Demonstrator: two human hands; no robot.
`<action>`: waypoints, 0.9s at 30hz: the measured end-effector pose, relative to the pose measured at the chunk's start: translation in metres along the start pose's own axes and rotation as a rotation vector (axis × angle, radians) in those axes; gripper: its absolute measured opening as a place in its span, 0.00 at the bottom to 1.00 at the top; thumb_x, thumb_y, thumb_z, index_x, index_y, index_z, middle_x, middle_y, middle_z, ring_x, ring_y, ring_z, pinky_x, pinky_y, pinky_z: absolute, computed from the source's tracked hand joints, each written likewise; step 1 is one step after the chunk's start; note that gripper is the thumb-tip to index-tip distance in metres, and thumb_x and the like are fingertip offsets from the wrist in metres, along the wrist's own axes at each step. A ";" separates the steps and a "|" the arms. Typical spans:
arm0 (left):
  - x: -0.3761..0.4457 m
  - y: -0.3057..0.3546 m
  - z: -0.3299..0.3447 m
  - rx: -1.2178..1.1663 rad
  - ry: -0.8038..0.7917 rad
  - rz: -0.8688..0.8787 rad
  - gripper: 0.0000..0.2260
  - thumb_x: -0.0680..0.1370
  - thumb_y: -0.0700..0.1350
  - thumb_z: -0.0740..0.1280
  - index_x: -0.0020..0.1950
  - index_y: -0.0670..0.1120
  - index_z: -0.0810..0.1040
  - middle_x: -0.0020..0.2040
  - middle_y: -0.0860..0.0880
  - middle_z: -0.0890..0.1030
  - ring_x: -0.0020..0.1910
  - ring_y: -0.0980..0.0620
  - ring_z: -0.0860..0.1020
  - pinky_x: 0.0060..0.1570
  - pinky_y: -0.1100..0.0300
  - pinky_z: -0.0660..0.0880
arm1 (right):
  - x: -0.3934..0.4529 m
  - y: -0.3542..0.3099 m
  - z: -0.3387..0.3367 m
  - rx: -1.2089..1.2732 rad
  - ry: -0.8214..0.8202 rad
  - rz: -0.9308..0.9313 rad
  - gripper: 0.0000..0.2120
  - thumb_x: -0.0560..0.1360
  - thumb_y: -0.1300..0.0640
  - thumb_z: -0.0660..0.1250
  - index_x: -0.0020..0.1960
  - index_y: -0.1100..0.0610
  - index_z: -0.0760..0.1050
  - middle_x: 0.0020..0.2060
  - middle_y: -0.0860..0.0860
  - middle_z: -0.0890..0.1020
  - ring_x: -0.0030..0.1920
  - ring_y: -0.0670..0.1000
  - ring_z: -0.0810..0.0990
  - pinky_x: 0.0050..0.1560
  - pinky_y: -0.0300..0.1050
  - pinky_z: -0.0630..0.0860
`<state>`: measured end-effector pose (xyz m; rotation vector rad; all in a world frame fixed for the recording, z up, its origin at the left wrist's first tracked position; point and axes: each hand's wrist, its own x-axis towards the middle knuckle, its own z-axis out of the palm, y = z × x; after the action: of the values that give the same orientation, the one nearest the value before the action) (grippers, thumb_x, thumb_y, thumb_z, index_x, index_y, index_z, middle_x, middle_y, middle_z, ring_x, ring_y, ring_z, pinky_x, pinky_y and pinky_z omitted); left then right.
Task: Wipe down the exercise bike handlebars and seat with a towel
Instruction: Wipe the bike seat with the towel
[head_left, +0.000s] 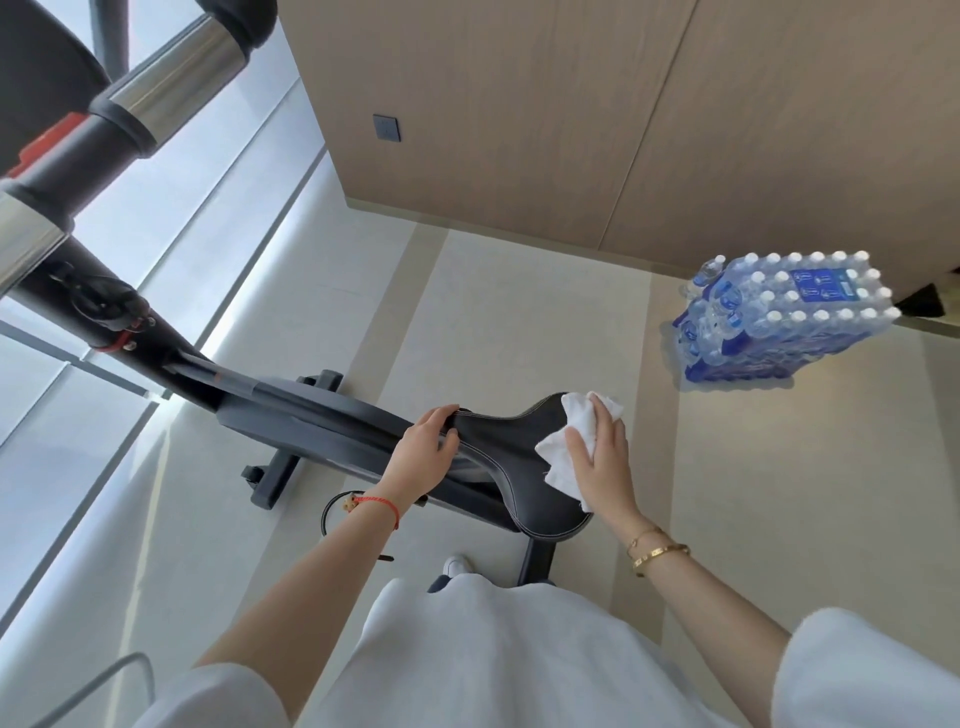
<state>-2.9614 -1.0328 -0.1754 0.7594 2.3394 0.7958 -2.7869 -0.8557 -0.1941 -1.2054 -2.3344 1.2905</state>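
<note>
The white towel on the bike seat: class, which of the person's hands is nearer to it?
Right. The right hand presses flat on the towel at the wide rear of the seat; the left hand grips the seat's narrow nose, apart from the towel.

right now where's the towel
In the head view the white towel lies on the wide rear end of the black bike seat, right of centre, pressed flat under the right hand; the left hand holds the seat's nose.

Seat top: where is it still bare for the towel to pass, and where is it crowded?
Bare black seat runs between the left hand, which grips the narrow nose, and the towel under the right hand at the wide end. The near lobe by the stitched rim is also uncovered. The wide end's far side is crowded by towel and fingers.
</note>
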 end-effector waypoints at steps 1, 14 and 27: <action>0.000 0.000 0.000 -0.001 0.000 0.001 0.18 0.82 0.44 0.58 0.72 0.49 0.68 0.69 0.50 0.72 0.54 0.45 0.78 0.54 0.60 0.70 | -0.003 0.001 0.002 0.014 0.012 0.007 0.27 0.81 0.49 0.60 0.77 0.50 0.56 0.71 0.52 0.64 0.69 0.53 0.65 0.67 0.42 0.60; 0.000 -0.005 -0.005 0.012 -0.052 0.044 0.19 0.82 0.45 0.58 0.74 0.47 0.67 0.71 0.48 0.71 0.63 0.46 0.75 0.64 0.53 0.71 | 0.007 -0.005 -0.005 -0.046 -0.023 -0.018 0.22 0.82 0.48 0.55 0.74 0.54 0.62 0.70 0.52 0.69 0.69 0.52 0.68 0.63 0.38 0.61; 0.000 -0.007 -0.005 -0.010 -0.045 0.059 0.19 0.82 0.44 0.58 0.74 0.47 0.67 0.69 0.48 0.72 0.48 0.53 0.75 0.53 0.63 0.69 | -0.046 -0.002 0.025 -0.785 -0.076 -0.532 0.27 0.83 0.44 0.49 0.78 0.56 0.59 0.75 0.58 0.64 0.78 0.60 0.54 0.76 0.60 0.52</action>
<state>-2.9674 -1.0391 -0.1764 0.8366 2.2808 0.8066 -2.7716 -0.9055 -0.1983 -0.5735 -3.0314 0.2402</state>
